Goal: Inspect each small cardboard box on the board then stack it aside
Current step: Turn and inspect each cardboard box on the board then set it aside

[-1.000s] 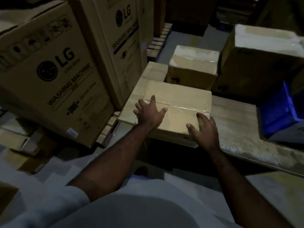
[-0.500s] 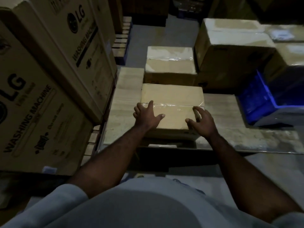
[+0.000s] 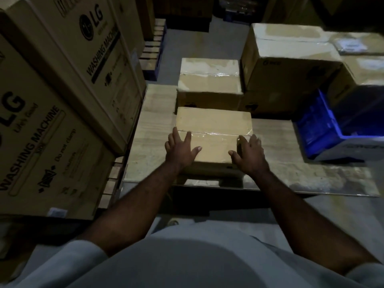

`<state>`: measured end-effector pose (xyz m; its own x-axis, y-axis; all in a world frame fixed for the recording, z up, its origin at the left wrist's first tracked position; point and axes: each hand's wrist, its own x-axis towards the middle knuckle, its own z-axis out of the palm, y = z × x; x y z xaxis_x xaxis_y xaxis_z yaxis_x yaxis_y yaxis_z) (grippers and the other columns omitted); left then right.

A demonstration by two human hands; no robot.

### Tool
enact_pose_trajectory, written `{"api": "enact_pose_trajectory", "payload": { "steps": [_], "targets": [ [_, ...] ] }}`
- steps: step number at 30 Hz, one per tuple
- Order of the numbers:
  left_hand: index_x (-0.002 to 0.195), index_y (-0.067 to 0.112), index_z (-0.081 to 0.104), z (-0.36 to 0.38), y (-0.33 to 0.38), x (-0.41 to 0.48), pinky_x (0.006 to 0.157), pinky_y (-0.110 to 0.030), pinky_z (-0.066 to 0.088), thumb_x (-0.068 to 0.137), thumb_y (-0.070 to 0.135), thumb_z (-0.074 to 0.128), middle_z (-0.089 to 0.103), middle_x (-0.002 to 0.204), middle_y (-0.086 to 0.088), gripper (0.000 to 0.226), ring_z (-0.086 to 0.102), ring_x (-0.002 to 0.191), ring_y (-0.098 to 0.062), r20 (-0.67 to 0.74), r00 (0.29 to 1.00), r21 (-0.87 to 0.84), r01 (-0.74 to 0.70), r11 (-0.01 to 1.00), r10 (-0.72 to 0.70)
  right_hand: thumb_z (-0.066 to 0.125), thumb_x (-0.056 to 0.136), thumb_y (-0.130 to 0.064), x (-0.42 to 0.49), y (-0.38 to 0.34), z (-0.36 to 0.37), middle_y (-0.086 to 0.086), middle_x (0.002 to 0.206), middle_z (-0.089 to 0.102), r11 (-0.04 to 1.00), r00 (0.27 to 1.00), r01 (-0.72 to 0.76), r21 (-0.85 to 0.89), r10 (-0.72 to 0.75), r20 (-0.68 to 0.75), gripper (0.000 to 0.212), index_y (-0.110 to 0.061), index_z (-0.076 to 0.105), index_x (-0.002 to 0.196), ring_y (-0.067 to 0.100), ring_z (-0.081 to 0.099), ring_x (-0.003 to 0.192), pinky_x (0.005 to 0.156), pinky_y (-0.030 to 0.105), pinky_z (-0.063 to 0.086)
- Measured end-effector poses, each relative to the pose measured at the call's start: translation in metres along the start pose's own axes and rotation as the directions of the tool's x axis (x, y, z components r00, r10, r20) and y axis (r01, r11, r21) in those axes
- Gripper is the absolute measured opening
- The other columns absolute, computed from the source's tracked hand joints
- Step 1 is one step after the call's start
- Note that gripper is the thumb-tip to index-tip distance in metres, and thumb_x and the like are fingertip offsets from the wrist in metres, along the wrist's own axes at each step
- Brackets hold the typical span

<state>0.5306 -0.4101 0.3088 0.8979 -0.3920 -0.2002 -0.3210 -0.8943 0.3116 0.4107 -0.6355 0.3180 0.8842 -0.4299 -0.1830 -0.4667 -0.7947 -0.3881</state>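
The taped cardboard box (image 3: 214,125) is still kept at the near edge of the board (image 3: 149,146), little moved. The left hand (image 3: 180,148) is pressed flat on top, fingers spread; the right hand (image 3: 248,154) is laid over the right near corner, fingers nearly straight. A second small box (image 3: 209,80) is set just behind, with a blue crate (image 3: 324,129) to the right and LG washing machine cartons (image 3: 41,132) to the left.

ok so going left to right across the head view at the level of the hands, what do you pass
LG washing machine carton → bare board → left hand → top of the small cardboard box → right hand → blue crate
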Motion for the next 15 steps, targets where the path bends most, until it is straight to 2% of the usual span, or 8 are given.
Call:
{"api": "enact_pose_trajectory", "payload": {
  "steps": [3, 5, 11, 15],
  "targets": [
    [0.163, 0.025, 0.017, 0.005, 0.005, -0.016, 0.125, -0.055, 0.010, 0.099, 0.063, 0.048, -0.014, 0.170, -0.014, 0.081, -0.006, 0.157, -0.038, -0.003, 0.995, 0.057, -0.098, 0.994, 0.098, 0.060, 0.100, -0.050, -0.017, -0.009, 0.001, 0.022, 0.170, 0.014, 0.983, 0.991, 0.115, -0.139, -0.123, -0.048, 0.072, -0.019, 0.031, 0.159, 0.042, 0.008, 0.158, 0.126, 0.056, 0.022],
    [0.165, 0.025, 0.010, 0.009, 0.006, -0.024, 0.126, -0.053, 0.003, 0.099, 0.066, 0.044, -0.021, 0.170, -0.011, 0.085, -0.016, 0.157, -0.035, 0.028, 0.990, 0.092, -0.137, 0.986, 0.135, 0.056, 0.102, -0.051, -0.026, -0.013, 0.006, 0.021, 0.172, 0.011, 0.970, 0.982, 0.169, -0.173, -0.181, -0.056, 0.075, -0.016, 0.028, 0.162, 0.040, 0.003, 0.160, 0.127, 0.053, 0.014],
    [0.165, 0.025, -0.001, 0.017, -0.004, -0.032, 0.126, -0.052, -0.003, 0.097, 0.073, 0.038, -0.024, 0.169, -0.014, 0.092, -0.020, 0.156, -0.035, 0.103, 0.985, 0.145, -0.151, 0.978, 0.137, 0.049, 0.103, -0.057, -0.030, -0.005, 0.015, 0.020, 0.173, 0.007, 0.954, 0.977, 0.208, -0.216, -0.214, -0.006, 0.080, -0.013, 0.022, 0.164, 0.038, 0.000, 0.160, 0.128, 0.050, 0.008],
    [0.164, 0.028, -0.014, 0.018, -0.015, -0.033, 0.125, -0.048, -0.008, 0.093, 0.076, 0.046, -0.028, 0.168, -0.015, 0.104, -0.025, 0.155, -0.034, 0.171, 0.973, 0.160, -0.185, 0.970, 0.158, 0.043, 0.103, -0.062, -0.026, 0.007, 0.015, 0.025, 0.171, 0.010, 0.943, 0.978, 0.204, -0.261, -0.210, 0.003, 0.084, -0.008, 0.021, 0.164, 0.041, 0.002, 0.159, 0.128, 0.052, 0.011]
  ]
}}
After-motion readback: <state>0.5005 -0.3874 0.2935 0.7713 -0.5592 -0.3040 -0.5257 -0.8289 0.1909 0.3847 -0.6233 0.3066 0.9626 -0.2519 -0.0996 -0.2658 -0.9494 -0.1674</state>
